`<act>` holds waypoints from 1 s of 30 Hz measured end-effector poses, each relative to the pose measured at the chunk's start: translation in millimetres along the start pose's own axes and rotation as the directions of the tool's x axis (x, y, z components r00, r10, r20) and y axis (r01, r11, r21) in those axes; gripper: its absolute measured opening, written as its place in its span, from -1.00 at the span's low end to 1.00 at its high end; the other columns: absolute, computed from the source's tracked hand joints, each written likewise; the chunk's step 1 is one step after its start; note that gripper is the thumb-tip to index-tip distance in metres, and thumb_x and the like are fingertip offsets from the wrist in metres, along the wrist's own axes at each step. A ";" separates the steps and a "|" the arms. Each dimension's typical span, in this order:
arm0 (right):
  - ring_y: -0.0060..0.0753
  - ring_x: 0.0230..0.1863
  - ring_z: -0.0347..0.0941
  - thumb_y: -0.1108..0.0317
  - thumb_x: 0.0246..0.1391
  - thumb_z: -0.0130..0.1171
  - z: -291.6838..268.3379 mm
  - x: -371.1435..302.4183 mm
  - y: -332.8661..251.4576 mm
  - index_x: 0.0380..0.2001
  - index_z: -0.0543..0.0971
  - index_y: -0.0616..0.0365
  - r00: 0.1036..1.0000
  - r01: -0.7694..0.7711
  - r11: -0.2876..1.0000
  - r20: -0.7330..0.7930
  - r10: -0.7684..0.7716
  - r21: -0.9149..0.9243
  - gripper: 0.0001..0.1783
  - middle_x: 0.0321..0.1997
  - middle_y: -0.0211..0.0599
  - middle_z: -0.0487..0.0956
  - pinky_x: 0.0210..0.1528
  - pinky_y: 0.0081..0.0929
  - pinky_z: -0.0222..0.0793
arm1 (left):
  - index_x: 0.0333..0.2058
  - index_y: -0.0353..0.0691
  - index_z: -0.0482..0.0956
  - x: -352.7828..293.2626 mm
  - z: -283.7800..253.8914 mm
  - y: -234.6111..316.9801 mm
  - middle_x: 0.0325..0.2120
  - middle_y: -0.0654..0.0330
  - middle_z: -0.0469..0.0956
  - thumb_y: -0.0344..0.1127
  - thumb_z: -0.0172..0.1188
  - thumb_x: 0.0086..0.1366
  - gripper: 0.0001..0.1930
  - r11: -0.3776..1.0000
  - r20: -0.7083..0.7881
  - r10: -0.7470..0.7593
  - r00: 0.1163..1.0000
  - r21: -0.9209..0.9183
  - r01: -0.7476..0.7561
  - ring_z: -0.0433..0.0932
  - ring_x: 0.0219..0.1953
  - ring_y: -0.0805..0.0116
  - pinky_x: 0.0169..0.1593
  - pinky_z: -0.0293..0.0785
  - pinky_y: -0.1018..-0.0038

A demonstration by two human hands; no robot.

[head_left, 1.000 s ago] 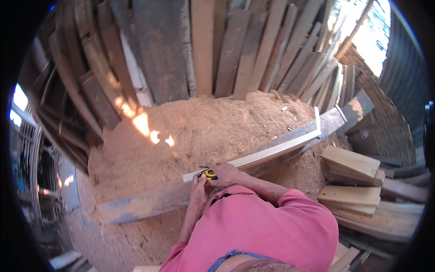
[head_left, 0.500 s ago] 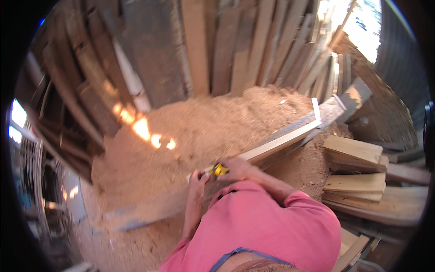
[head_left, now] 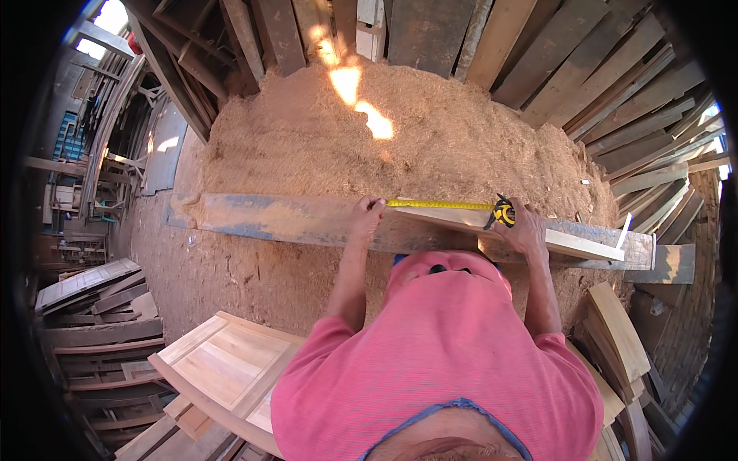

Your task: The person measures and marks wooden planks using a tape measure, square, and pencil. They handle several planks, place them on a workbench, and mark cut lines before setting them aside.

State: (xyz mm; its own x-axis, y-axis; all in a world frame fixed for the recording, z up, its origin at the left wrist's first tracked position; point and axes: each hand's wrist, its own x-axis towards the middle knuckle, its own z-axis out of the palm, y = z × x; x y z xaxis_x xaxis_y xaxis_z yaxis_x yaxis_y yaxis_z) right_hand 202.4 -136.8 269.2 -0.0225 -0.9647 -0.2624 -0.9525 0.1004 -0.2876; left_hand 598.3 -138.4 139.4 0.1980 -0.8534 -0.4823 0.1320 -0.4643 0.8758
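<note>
A yellow tape measure [head_left: 503,212] with black parts sits in my right hand [head_left: 526,230], whose fingers wrap round its case. Its yellow blade [head_left: 442,205] is drawn out in a nearly straight line to my left hand [head_left: 367,213], which pinches the free end. Below the blade lies a pale wooden strip [head_left: 573,245], slanting across a long worn plank [head_left: 300,221]. Part of the strip is hidden behind my right hand. A short white piece [head_left: 624,230] sticks up near the strip's right end.
Beyond the plank rises a broad heap of sawdust [head_left: 461,138]. Boards [head_left: 553,54] lean in a row behind it. A panelled wooden door [head_left: 231,357] lies at lower left, and cut wood pieces [head_left: 619,330] are stacked at lower right. More timber [head_left: 100,330] is piled at far left.
My hands were close together and are now well apart, with the blade pulled out between them. My view has turned, bringing the plank nearly level and the panelled door into sight.
</note>
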 end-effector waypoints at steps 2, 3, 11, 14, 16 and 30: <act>0.20 0.12 0.55 -0.08 -0.10 0.51 2.1 0.9 0.9 0.25 0.52 0.05 1.000 -0.009 1.000 0.026 0.009 -0.005 -0.15 -0.01 0.13 0.66 0.16 0.03 0.44 | -0.18 -0.24 0.63 6.4 16.1 -4.3 -0.47 0.36 0.54 -0.26 0.39 0.38 -0.80 1.000 0.010 0.010 1.000 -0.019 -0.009 0.45 -0.49 0.59 -0.45 0.35 0.57; 0.20 0.13 0.55 -0.08 -0.10 0.50 2.7 1.0 2.1 0.25 0.52 0.05 0.999 -0.016 1.000 0.038 0.016 -0.010 -0.15 -0.01 0.13 0.66 0.16 0.03 0.44 | -0.19 -0.24 0.63 9.0 22.1 -4.4 -0.47 0.36 0.54 -0.27 0.39 0.38 -0.81 1.000 0.018 -0.005 1.000 -0.023 0.005 0.44 -0.49 0.58 -0.46 0.34 0.57; 0.16 0.06 0.60 -0.17 -0.09 0.46 5.4 -6.8 24.3 0.19 0.57 0.08 0.999 0.024 0.998 0.029 -0.025 0.055 -0.17 -0.06 0.10 0.70 0.16 0.01 0.45 | -0.16 -0.25 0.67 14.3 29.4 1.7 -0.43 0.34 0.54 -0.34 0.35 0.34 -0.84 0.967 0.098 0.111 0.989 0.217 -0.130 0.45 -0.43 0.55 -0.38 0.40 0.52; 0.10 0.07 0.61 -0.19 -0.09 0.43 8.4 -5.0 44.5 0.13 0.60 0.08 0.997 -0.023 1.000 0.076 0.021 0.022 -0.20 -0.07 0.06 0.70 0.15 0.01 0.45 | -0.10 -0.26 0.67 21.9 28.3 -0.9 -0.37 0.31 0.58 -0.36 0.32 0.37 -0.82 0.969 0.101 0.091 0.991 0.221 -0.112 0.48 -0.41 0.52 -0.37 0.42 0.51; 0.12 0.01 0.64 -0.15 -0.12 0.43 2.5 -8.3 72.7 0.12 0.58 0.05 0.998 -0.055 0.998 -0.006 0.055 0.042 -0.23 -0.12 0.04 0.72 0.11 0.00 0.45 | -0.11 -0.29 0.67 26.6 27.5 -0.5 -0.39 0.28 0.61 -0.41 0.33 0.36 -0.84 0.929 0.087 0.137 0.987 0.334 -0.158 0.49 -0.44 0.53 -0.40 0.42 0.52; 0.11 0.02 0.65 0.10 -0.18 0.44 -119.8 -42.6 413.7 0.22 0.47 0.15 0.837 -0.547 0.836 0.021 0.547 0.041 -0.17 -0.03 0.07 0.70 0.15 -0.11 0.56 | -0.08 -0.26 0.65 33.9 26.6 4.9 -0.53 0.35 0.51 -0.48 0.32 0.37 -0.83 0.911 -0.086 0.061 0.994 0.413 -0.021 0.36 -0.63 0.61 -0.61 0.28 0.59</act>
State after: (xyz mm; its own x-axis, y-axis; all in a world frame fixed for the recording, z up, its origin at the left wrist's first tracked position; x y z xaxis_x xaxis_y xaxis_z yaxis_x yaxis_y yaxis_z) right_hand -227.0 -83.3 271.7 -0.5332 -0.7474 -0.3964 -0.7716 0.6217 -0.1345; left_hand 579.8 -175.8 127.9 0.2881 -0.8568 -0.4277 -0.2849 -0.5031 0.8159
